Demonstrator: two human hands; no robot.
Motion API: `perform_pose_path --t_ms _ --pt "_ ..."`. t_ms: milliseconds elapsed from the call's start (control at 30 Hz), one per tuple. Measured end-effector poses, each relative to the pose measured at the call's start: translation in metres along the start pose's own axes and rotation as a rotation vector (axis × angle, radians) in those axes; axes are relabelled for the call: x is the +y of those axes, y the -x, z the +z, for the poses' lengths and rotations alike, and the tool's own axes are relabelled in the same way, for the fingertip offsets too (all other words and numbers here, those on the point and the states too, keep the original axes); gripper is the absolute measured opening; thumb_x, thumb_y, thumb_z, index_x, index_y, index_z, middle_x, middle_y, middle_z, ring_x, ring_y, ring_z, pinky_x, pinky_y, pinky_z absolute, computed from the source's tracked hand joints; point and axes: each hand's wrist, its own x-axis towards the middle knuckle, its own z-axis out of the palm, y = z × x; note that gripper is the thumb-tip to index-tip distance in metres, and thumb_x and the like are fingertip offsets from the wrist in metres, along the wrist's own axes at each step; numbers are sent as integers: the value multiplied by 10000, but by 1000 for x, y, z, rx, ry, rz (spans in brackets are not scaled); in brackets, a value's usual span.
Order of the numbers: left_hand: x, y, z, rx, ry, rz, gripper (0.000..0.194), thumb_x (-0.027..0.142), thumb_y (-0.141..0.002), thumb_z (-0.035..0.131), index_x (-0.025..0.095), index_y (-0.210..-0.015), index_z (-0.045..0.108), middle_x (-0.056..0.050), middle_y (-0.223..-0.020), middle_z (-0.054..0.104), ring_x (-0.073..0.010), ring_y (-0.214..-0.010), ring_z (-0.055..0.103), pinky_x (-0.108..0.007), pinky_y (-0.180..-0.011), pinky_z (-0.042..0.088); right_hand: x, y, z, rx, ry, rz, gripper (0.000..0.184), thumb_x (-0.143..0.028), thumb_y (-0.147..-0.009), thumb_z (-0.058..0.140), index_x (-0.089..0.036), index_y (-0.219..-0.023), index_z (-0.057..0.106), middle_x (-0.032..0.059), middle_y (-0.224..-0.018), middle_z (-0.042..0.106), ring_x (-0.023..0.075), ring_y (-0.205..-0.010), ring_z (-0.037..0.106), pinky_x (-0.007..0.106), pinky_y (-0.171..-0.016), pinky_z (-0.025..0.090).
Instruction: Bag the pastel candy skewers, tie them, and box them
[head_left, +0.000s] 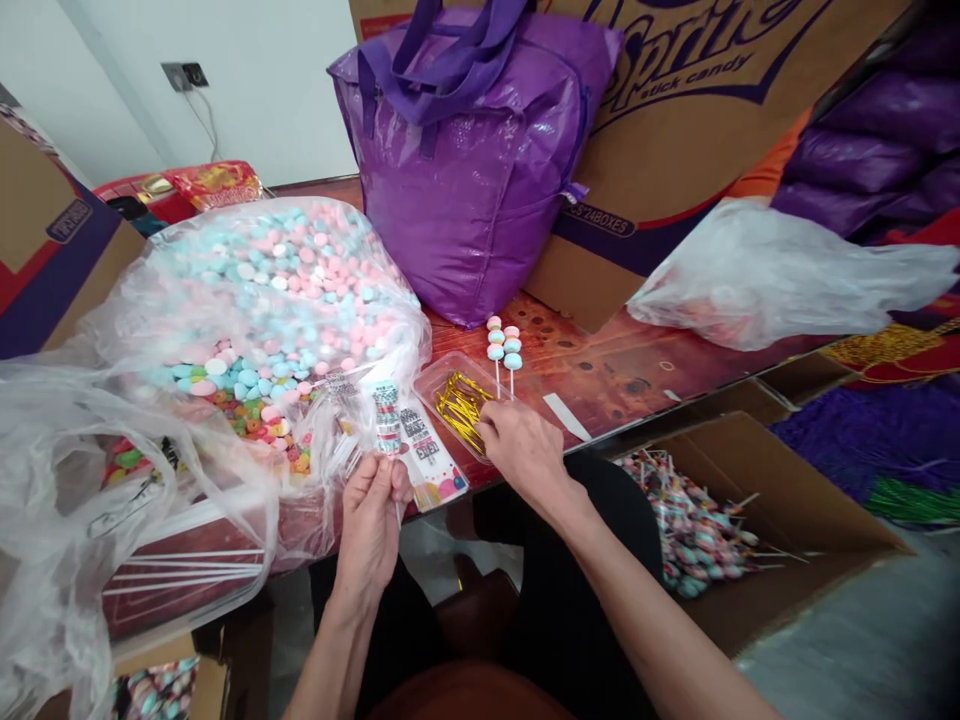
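Note:
My left hand (377,497) is closed round the stick of a candy lollipop (385,405), upright in a clear printed wrapper gathered at its base. Over the right side of a clear plastic tray (431,372), my right hand (523,445) pinches at the gold twist ties (459,402); its fingertips are partly hidden. Two unwrapped candy lollipops (495,338) with pink and blue pieces lie just beyond that hand. Beneath the wrapped one rests a stack of printed wrappers (442,478).
A large clear bag of pink and blue candies (262,270) covers the table's left side, with white sticks (187,572) near the edge. Behind stand a purple bag (472,170) and a carton (675,130). Below right, an open box (810,500) holds finished lollipops (686,525).

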Motion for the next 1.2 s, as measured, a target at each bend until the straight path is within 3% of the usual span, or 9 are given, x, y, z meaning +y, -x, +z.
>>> perform_pose_path --t_ms 167,367,633,700,800,867,967,1067,1200 --pt "-7 3 5 21 10 -58 335 297 -711 843 164 -718 535 43 -646 430 -70 -595 371 -181 -567 353 -2 -20 15 -57 106 -52 220 -176 -929 508 -116 -984 712 196 -980 738 297 -974 697 343 -790 465" --pt "-2 2 7 -38 -8 -53 343 323 -730 830 172 -702 524 23 -670 504 -85 -622 453 -200 -593 393 -5 -21 20 -62 64 -56 234 -82 -895 483 -79 -1060 648 226 -1006 737 317 -956 714 380 -837 447" --pt "-6 -1 7 6 -12 -114 363 321 -688 859 145 -746 547 34 -689 517 -26 -522 332 -156 -484 274 1 -12 18 -24 -99 -104 191 -148 -963 419 -132 -1003 605 101 -884 736 235 -828 701 312 -763 438" --pt "-8 0 8 37 -32 -107 373 322 -676 865 147 -775 550 34 -694 530 -23 -517 325 -154 -483 272 4 -10 23 56 -218 -132 167 -155 -944 429 -149 -956 595 82 -866 721 210 -798 680 300 -746 445" --pt "-10 1 12 59 -54 -63 360 303 -695 846 170 -858 554 38 -690 558 -30 -515 339 -153 -493 282 9 -5 30 269 -557 -207 127 -177 -903 470 -175 -900 596 68 -837 704 196 -767 652 300 -727 469" --pt "-10 2 15 43 -59 -39 345 290 -716 829 188 -893 551 41 -684 573 -37 -518 357 -156 -505 293 9 3 32 344 -772 -246 123 -216 -905 504 -191 -902 625 61 -873 712 196 -805 653 303 -739 488" --pt "-11 1 20 -7 -59 -32 324 290 -729 819 197 -894 557 32 -689 592 -49 -535 394 -166 -529 325 5 23 28 303 -1017 -232 134 -274 -914 566 -205 -936 679 48 -925 726 192 -843 662 295 -735 508" --pt "-14 0 26 -40 -63 -68 323 309 -725 822 195 -907 582 28 -697 593 -56 -543 425 -177 -532 338 -3 45 25 167 -1193 -209 129 -287 -903 609 -208 -929 708 32 -886 725 174 -768 660 277 -681 515" --pt "-21 2 33 -63 -84 -122 337 345 -719 827 189 -913 599 70 -635 507 -19 -454 299 -168 -459 234 -11 62 30 98 -1259 -208 119 -271 -891 623 -203 -850 712 23 -821 715 171 -739 655 279 -691 525"
